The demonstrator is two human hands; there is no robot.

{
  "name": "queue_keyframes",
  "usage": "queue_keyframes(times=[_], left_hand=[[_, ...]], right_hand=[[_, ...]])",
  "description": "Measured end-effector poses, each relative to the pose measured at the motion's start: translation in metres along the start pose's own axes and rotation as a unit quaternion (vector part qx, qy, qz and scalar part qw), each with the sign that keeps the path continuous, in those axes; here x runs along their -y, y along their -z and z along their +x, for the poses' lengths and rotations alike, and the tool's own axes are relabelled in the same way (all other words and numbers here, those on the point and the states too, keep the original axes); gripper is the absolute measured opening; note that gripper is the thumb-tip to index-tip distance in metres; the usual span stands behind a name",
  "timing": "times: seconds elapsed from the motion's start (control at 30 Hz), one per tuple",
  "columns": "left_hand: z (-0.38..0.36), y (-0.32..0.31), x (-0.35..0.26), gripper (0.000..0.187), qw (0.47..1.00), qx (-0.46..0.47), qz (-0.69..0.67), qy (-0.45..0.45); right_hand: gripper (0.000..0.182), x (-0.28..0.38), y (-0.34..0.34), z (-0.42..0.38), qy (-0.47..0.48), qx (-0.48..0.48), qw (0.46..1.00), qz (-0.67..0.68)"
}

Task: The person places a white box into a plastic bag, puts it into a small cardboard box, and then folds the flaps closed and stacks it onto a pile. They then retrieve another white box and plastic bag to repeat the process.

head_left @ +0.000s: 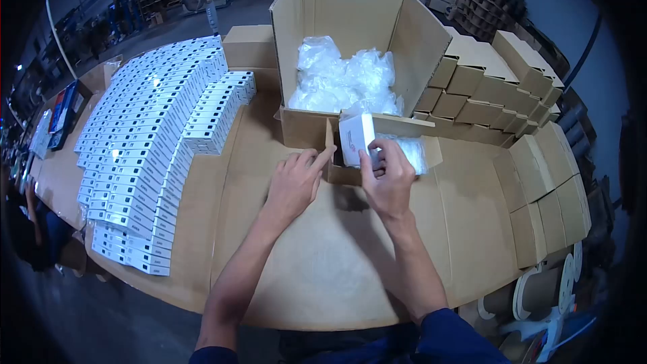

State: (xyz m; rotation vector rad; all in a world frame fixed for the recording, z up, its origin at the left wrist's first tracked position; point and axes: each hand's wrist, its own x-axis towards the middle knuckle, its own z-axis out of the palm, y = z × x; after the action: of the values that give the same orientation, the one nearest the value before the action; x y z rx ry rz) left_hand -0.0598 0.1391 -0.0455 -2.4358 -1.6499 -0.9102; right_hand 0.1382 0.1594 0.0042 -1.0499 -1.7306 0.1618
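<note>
A small open cardboard box [347, 175] stands on the table in front of me, with bubble wrap [410, 154] showing in its right part. My left hand [291, 182] is at its left side, fingertips against the upright side flap [329, 136]; the fingers look closed on the flap's lower edge. Between thumb and fingers, my right hand [391, 174] holds a white box [356, 139] with small print on its face. That white box is tilted over the cardboard box's opening, its lower end partly inside.
Rows of labelled white boxes [151, 121] are stacked at the left. Behind the work stands a large carton [360, 17] of clear plastic bags [344, 77]. Closed brown boxes [482, 87] are piled at the back right, more brown boxes [546, 189] at the right edge.
</note>
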Motion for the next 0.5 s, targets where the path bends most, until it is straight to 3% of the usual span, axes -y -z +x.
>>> queue_keyframes(times=[0.13, 0.27, 0.37, 0.5], left_hand=[[-0.011, -0.001, 0.010, 0.056, 0.997, -0.036, -0.062, 0.012], [-0.017, -0.003, 0.018, 0.054, 0.994, -0.014, -0.108, 0.024], [-0.016, 0.001, 0.022, 0.053, 0.990, -0.014, -0.138, 0.019], [-0.016, 0.000, 0.023, 0.050, 0.985, -0.003, -0.171, 0.031]], right_hand=[[0.023, -0.003, -0.023, -0.007, -0.011, 0.002, 1.000, -0.011], [0.025, -0.011, -0.039, -0.009, -0.013, 0.020, 0.999, -0.038], [0.019, -0.013, -0.047, -0.003, -0.002, 0.011, 0.997, -0.077], [0.013, -0.022, -0.057, 0.000, -0.011, 0.098, 0.988, -0.118]])
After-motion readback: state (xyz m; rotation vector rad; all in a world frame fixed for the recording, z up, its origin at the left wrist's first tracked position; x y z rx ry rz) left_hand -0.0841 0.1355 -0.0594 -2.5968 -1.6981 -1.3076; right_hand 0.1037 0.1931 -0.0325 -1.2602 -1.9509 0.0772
